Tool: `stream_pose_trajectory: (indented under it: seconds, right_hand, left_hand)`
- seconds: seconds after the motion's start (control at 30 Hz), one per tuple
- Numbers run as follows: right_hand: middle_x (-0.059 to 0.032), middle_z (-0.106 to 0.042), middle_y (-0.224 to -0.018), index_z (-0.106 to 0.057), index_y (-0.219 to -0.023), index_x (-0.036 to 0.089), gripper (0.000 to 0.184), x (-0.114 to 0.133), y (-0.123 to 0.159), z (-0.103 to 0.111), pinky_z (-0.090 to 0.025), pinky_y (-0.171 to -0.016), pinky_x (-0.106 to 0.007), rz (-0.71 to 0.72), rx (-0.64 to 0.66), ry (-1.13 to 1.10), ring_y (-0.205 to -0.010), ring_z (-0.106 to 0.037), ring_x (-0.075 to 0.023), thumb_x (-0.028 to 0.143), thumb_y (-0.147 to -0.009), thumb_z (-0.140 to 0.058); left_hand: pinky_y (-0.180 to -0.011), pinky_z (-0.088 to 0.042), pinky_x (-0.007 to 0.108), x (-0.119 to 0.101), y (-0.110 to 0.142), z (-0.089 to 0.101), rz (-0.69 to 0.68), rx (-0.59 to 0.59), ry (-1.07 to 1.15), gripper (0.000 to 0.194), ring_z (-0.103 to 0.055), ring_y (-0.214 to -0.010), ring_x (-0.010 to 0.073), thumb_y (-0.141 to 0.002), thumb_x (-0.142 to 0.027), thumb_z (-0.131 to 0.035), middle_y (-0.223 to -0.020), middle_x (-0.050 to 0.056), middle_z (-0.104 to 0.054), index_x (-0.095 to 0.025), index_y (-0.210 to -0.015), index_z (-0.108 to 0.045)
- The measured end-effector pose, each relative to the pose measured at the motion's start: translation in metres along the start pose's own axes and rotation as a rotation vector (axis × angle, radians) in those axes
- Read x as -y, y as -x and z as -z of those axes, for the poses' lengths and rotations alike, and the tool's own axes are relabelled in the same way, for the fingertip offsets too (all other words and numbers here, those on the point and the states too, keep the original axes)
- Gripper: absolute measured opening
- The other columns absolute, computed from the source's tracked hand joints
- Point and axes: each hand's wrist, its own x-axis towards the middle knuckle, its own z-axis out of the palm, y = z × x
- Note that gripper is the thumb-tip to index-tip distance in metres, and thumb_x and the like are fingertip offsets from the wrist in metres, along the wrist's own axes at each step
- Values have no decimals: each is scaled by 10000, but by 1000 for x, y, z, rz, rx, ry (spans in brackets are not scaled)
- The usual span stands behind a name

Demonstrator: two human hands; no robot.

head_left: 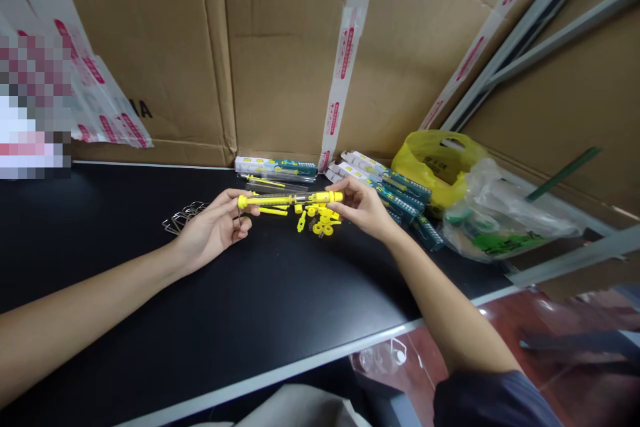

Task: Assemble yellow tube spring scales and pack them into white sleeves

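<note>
My left hand [214, 230] pinches the left end of a slim yellow-and-clear plastic tube [270, 200], which looks like a syringe. A thin bent metal wire hangs by those fingers. At the tube's thicker yellow right end, the fingers of my right hand [365, 208] are closed on it. The tube lies level between both hands, above the black table [260, 320]. Small yellow plastic parts [325, 220], some ring-shaped, lie loose just behind and below it. Yellow rods [273, 211] rest beyond the tube. Several bent metal wires [185, 215] lie beside my left hand.
Printed teal-and-white boxes [400, 190] lie piled at the right, with another box [275, 165] at the back. A yellow plastic bag [430, 153] and a clear plastic bag [505, 213] stand at the right. Cardboard [280, 53] walls the back; a metal frame [505, 47] borders the right.
</note>
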Motion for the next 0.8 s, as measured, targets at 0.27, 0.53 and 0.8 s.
stream_pose_trajectory:
  seconds: [0.27, 0.53, 0.8]
  right_hand:
    - [41, -526, -667, -614, -1007, 179, 336, -2, 1, 0, -426, -476, -222, -22, 11, 8, -531, -473, -84, 403, -789, -736]
    - [29, -477, -701, -675, -983, 181, 297, 4, 0, 2, -392, -501, -232, 46, -35, 129, -571, -446, -95, 391, -782, -740]
    - [-47, -620, -910, -644, -964, 172, 287, 4, 0, 0, -480, -542, -244, 16, -20, 83, -704, -566, -131, 374, -782, -737]
  left_hand:
    - [-525, -467, 178, -1, 0, -1, 4, -6, -9, 132, -540, -573, 96, -915, -198, -512, -806, 39, -640, -220, -996, -614]
    - [-527, -461, 176, -1, 0, -2, 3, -14, -21, 122, -531, -571, 92, -906, -209, -536, -806, 39, -631, -214, -998, -617]
    - [-515, -456, 174, -2, 0, -4, 1, -29, -12, 121, -531, -559, 93, -917, -191, -508, -793, 40, -632, -216, -978, -609]
